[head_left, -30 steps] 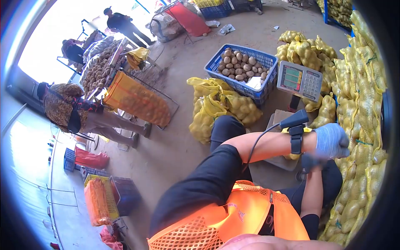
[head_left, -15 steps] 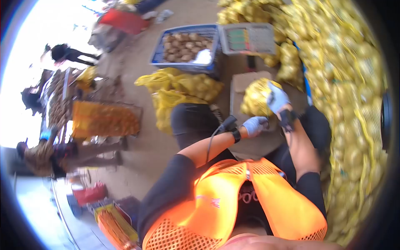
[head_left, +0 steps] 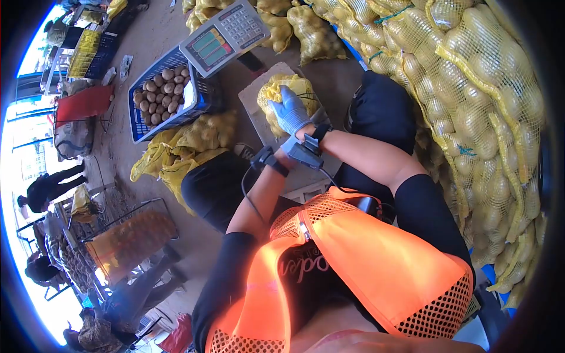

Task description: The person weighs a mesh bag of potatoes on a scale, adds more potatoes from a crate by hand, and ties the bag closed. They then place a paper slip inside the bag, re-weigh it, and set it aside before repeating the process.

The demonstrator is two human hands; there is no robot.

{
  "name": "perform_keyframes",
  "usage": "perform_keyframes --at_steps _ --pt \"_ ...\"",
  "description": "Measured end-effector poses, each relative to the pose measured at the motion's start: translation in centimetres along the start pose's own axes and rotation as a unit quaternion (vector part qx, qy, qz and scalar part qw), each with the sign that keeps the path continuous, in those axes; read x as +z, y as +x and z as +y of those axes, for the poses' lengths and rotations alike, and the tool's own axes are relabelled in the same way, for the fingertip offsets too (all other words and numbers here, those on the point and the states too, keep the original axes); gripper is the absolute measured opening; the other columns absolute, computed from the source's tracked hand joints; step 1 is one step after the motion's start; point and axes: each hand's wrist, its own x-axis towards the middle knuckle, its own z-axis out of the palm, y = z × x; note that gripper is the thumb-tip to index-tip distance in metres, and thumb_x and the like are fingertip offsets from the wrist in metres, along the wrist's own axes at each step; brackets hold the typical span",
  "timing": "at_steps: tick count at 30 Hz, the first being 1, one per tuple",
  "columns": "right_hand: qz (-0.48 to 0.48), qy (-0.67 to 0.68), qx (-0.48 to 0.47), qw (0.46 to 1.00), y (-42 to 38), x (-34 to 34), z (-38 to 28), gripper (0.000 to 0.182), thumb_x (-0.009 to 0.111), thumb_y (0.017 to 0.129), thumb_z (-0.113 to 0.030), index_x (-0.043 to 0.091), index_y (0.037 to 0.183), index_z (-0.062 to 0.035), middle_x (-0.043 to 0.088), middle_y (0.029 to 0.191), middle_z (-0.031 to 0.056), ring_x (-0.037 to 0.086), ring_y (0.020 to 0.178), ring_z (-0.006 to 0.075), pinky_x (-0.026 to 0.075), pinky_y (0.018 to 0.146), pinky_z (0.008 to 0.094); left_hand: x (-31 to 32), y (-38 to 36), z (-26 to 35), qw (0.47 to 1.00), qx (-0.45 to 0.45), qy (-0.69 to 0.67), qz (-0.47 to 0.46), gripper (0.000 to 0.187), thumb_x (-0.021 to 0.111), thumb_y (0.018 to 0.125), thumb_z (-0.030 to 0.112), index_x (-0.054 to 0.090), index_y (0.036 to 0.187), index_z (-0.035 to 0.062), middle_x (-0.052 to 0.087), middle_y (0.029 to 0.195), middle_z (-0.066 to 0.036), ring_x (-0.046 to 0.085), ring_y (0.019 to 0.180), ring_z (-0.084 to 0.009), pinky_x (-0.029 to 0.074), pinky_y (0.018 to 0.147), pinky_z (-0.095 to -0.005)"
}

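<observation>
My right hand (head_left: 290, 112), in a light blue-grey glove, is closed on the bunched neck of a yellow mesh bag (head_left: 302, 86). The bag looks full and rounded; it sits upright on a flat scale platform (head_left: 252, 99) between my legs. A dark cord or tie seems to cross its side. My left forearm (head_left: 257, 197) reaches in under the right one. Its hand lies mostly hidden behind my right wrist and a strapped-on device, so I cannot see its fingers.
A scale display with keypad (head_left: 240, 26) stands beyond the platform, beside a blue crate (head_left: 136, 88) of potatoes. Yellow mesh bags (head_left: 206, 132) lie at left. Stacked filled bags (head_left: 471, 117) wall off the right. People (head_left: 50, 188) are at far left.
The view has turned and come closer to the bag. My right hand has shifted onto the bag's gathered top. My left hand, seen apart before, now sits behind my right wrist.
</observation>
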Motion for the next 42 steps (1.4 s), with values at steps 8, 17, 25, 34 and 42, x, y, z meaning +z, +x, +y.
perform_keyframes --at_steps 8,17,25,34,42 --pt "-0.013 -0.046 -0.052 0.997 -1.3 1.1 1.1 0.037 0.055 0.086 -0.027 0.048 0.111 -0.0006 0.055 0.098 0.0214 0.055 0.092 0.0367 0.044 0.081 0.043 4.8 -3.6 12.6 0.638 0.462 0.586 0.192 0.015 0.058 0.079 0.008 0.064 0.092 0.0074 0.059 0.077 -0.004 0.056 0.063 -0.0138 0.045 0.056 -0.0239" --pt "-0.145 0.139 -0.062 0.978 -3.4 8.0 12.1 0.035 0.051 0.089 -0.029 0.051 0.116 -0.007 0.058 0.105 0.013 0.055 0.099 0.0235 0.043 0.083 0.0381 8.8 5.3 11.8 0.413 0.206 0.886 0.039 0.013 0.059 0.076 0.018 0.064 0.083 0.0089 0.064 0.08 -0.01 0.064 0.074 -0.0282 0.05 0.068 -0.0381" --pt "-0.155 0.421 0.35 0.822 3.9 -5.0 -1.8 0.021 0.058 0.087 -0.025 0.055 0.096 -0.0055 0.062 0.082 0.0094 0.06 0.06 0.0165 0.047 0.049 0.0311 -3.1 5.0 17.8 0.956 0.14 0.209 0.148 0.03 0.047 0.093 0.035 0.047 0.069 0.0179 0.03 0.049 0.008 0.026 0.035 -0.0052 0.019 0.033 -0.0232" --pt "-0.226 0.607 0.368 0.667 4.7 -5.8 -3.8 0.05 0.039 0.089 -0.057 0.055 0.085 -0.0099 0.06 0.073 0.0095 0.059 0.059 0.0174 0.047 0.052 0.0262 3.5 -1.0 11.3 0.772 0.314 0.543 0.099 0.018 0.055 0.09 0.019 0.058 0.089 0.0021 0.061 0.07 -0.013 0.058 0.061 -0.0152 0.046 0.057 -0.0318" --pt "-0.264 0.156 0.136 0.942 4.4 -4.9 -1.0 0.07 0.057 0.075 -0.065 0.063 0.1 -0.0005 0.063 0.077 0.0105 0.06 0.073 0.0175 0.047 0.066 0.0282 -2.3 9.9 15.8 0.827 0.277 0.473 0.129 0.021 0.055 0.089 0.021 0.063 0.085 0.0015 0.063 0.07 -0.006 0.057 0.06 -0.0152 0.045 0.056 -0.0283"
